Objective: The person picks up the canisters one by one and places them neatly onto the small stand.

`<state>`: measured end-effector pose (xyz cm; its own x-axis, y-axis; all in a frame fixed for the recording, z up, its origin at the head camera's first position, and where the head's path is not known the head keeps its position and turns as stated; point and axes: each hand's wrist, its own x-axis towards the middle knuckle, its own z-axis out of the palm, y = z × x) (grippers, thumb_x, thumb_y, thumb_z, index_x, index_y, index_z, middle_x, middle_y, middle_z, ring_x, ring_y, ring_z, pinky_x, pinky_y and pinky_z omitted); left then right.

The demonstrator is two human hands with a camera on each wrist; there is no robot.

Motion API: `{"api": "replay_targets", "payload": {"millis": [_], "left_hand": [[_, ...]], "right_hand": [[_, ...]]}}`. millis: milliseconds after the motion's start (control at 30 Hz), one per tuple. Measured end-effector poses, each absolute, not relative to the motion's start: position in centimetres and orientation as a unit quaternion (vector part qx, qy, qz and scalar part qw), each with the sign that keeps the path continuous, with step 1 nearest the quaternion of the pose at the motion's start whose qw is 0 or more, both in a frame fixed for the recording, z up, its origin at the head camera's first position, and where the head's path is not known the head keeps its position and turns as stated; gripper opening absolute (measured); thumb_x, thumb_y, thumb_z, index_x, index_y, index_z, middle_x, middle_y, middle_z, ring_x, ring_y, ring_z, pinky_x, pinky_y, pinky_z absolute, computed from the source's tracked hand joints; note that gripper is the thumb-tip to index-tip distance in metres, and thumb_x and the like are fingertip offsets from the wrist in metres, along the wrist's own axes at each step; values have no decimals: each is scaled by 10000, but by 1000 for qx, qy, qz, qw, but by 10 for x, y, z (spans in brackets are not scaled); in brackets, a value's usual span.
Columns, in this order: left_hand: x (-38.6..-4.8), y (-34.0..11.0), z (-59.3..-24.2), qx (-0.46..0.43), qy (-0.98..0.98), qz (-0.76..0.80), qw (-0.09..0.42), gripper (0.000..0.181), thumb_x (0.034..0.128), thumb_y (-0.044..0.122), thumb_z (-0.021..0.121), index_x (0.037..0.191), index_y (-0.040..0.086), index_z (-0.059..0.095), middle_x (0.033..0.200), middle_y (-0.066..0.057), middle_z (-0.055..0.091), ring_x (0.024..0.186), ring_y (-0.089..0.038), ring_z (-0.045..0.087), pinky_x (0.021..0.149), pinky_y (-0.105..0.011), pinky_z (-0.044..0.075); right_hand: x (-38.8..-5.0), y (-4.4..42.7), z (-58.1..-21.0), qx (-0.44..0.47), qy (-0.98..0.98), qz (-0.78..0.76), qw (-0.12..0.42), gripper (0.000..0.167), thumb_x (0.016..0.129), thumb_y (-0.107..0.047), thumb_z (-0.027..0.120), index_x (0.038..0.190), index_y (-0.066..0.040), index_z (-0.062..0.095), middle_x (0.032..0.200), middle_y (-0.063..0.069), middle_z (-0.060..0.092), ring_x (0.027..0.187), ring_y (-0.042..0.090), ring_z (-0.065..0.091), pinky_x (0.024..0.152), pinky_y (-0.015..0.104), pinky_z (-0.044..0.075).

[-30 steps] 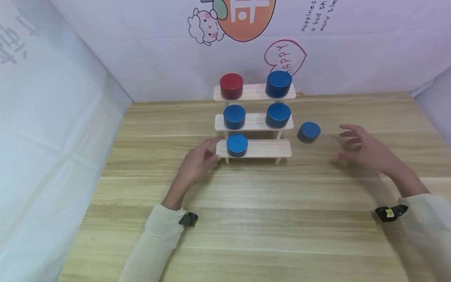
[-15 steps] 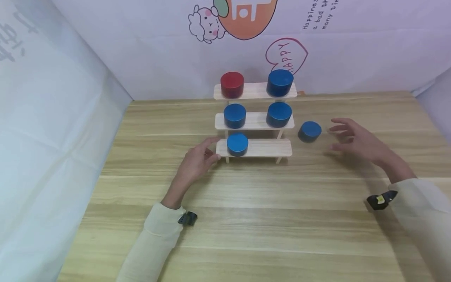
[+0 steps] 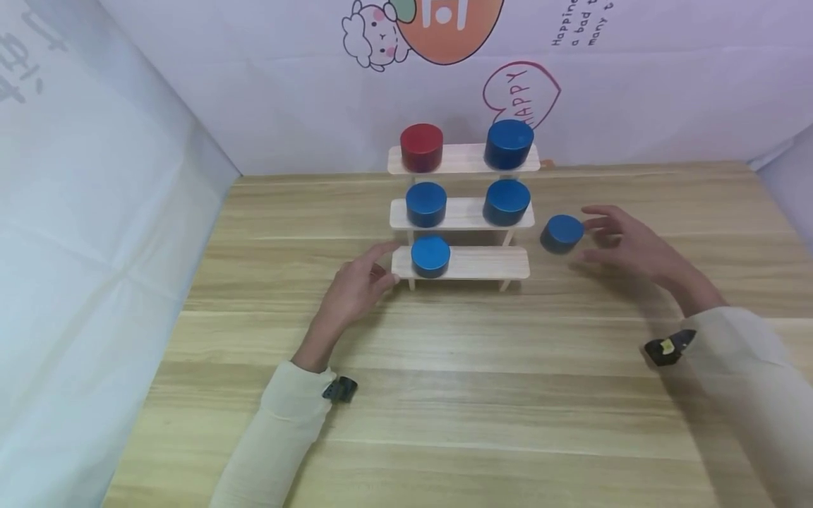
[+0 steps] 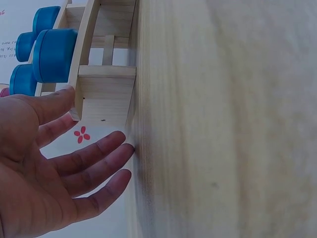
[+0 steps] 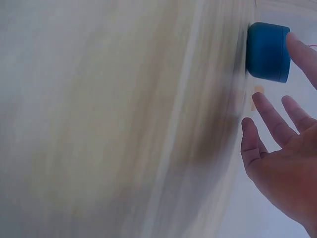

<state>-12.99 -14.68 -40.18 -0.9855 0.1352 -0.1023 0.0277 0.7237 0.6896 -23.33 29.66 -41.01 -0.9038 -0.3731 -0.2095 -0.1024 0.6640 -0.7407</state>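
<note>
A wooden three-step display stand holds round lidded tins. My left hand holds the left end of its lowest step; in the left wrist view the thumb and index finger pinch that end while the other fingers stay loose. On that step sits one blue tin. To the right of the stand, a loose blue tin rests on the table. My right hand is just right of it, fingers apart and slightly bent. In the right wrist view the thumb lies close to the tin; contact is unclear.
The middle step bears two blue tins, left and right. On the top step are a red tin and a blue tin. Behind the wooden table hangs a printed white cloth.
My right hand has moved left, up to the loose blue tin. The left hand keeps its place at the stand. The head view has shifted slightly.
</note>
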Motion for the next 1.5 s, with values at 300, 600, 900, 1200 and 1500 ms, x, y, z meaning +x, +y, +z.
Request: {"api": "replay_targets", "payload": {"millis": [300, 600, 900, 1200, 1500], "left_hand": [[-132, -144, -399, 48, 925, 372, 68, 570, 973, 167, 679, 1501, 203, 467, 1106, -106, 691, 993, -243, 658, 758, -403, 552], [-131, -142, -398, 37, 927, 366, 70, 573, 973, 172, 681, 1502, 224, 466, 1105, -104, 694, 988, -238, 660, 740, -403, 551], [-131, -141, -399, 34, 927, 366, 71, 569, 976, 176, 677, 1503, 214, 465, 1112, -110, 693, 995, -243, 660, 735, -400, 552], [-130, -142, -400, 34, 926, 369, 71, 562, 977, 176, 675, 1500, 211, 469, 1110, -97, 693, 991, -232, 659, 731, -394, 552], [-128, -145, -402, 33, 926, 369, 69, 563, 978, 181, 675, 1501, 211, 468, 1110, -106, 696, 995, -241, 661, 738, -404, 554]], "right_hand": [[-240, 287, -408, -114, 901, -376, 181, 951, 874, -325, 801, 1590, -108, 214, 1536, 292, 308, 1388, 493, 282, 1048, 665, 286], [-240, 276, -407, -112, 902, -380, 171, 789, 914, -314, 758, 1522, -57, 326, 1483, 274, 363, 1343, 481, 327, 1034, 658, 318], [-238, 274, -408, -112, 908, -379, 137, 714, 929, -322, 737, 1463, 1, 392, 1438, 256, 405, 1295, 456, 379, 1015, 625, 356], [-233, 270, -405, -109, 899, -417, 80, 717, 930, -263, 734, 1465, 39, 363, 1434, 262, 428, 1284, 403, 410, 1037, 556, 350], [-223, 255, -396, -116, 900, -419, 40, 686, 928, -264, 726, 1443, 39, 390, 1397, 262, 456, 1268, 419, 416, 1044, 603, 324]]}}
